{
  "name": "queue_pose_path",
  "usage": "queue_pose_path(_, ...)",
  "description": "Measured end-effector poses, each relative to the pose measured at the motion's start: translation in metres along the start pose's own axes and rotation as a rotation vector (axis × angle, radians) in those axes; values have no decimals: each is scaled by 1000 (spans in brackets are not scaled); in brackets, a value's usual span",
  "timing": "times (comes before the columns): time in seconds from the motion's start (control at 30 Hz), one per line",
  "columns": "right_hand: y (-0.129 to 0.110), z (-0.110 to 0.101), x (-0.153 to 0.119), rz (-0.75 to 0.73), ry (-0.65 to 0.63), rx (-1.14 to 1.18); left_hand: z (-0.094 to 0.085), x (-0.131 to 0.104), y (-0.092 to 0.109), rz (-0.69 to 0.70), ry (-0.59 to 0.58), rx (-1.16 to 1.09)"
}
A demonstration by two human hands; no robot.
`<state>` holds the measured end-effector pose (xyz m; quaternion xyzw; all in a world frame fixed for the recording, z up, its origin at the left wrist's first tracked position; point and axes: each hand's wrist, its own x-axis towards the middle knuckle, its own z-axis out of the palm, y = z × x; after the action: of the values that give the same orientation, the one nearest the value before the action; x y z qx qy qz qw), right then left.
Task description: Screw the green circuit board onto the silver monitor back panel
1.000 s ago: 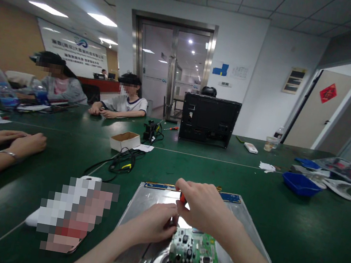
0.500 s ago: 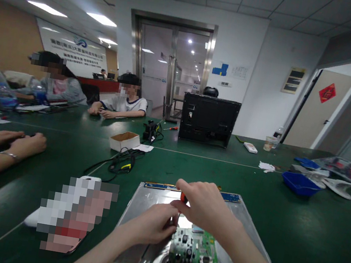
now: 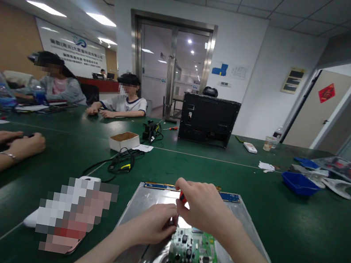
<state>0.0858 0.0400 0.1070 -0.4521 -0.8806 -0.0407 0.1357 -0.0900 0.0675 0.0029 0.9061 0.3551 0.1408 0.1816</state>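
My right hand (image 3: 205,206) is closed around the red and black handle of a screwdriver (image 3: 182,197), which stands nearly upright. Just below it, my left hand (image 3: 157,223) has its fingers pinched together beside the screwdriver's shaft; what they hold is hidden. Both hands are over the silver metal back of a flat display panel (image 3: 140,202). A green circuit board (image 3: 194,249) lies on this panel, right of my left fingertips. Along the panel's far edge runs a narrow blue circuit strip (image 3: 230,197). The screwdriver's tip is hidden behind my left fingers.
Left of the panel lie a white object (image 3: 62,207) and a pinkish phone-like object (image 3: 82,219), both pixelated. Black cables (image 3: 123,163) and an open small box (image 3: 124,141) are beyond. A black monitor (image 3: 209,119) stands farther back; a blue tray (image 3: 301,184) sits right. Another person's hands (image 3: 27,145) rest at left.
My right thumb and fingers have shifted slightly on the screwdriver handle, which leans a little differently. My left hand has stayed in place.
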Motion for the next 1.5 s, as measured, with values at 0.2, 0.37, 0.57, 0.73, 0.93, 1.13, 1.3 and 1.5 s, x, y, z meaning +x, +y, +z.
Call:
queue_pose_path(0.2, 0, 0, 0, 3, 9, -7, 2, 1, -2, 5, 3, -2)
queue_pose_path(0.37, 0, -1, 0, 1, -3, -6, 1, 1, -1, -5, -8, -6)
queue_pose_path(0.57, -1, -1, 0, 4, -19, -12, -1, 0, 4, -43, -5, 1)
queue_pose_path(0.73, 0, -1, 1, 5, -24, -15, -2, 0, 3, -31, -23, 3)
queue_pose_path(0.93, 3, -1, 0, -8, 32, -6, -4, -1, 4, -34, -26, 4)
queue_pose_path(1.13, 7, -3, -1, -10, 60, 32, -3, -1, 2, -39, -42, 6)
queue_pose_path(1.3, 7, -3, -1, -8, 54, 43, -4, -2, 2, -31, -35, -11)
queue_pose_path(1.5, 6, -5, -1, 8, 7, 22, -5, -1, 3, -29, -35, -21)
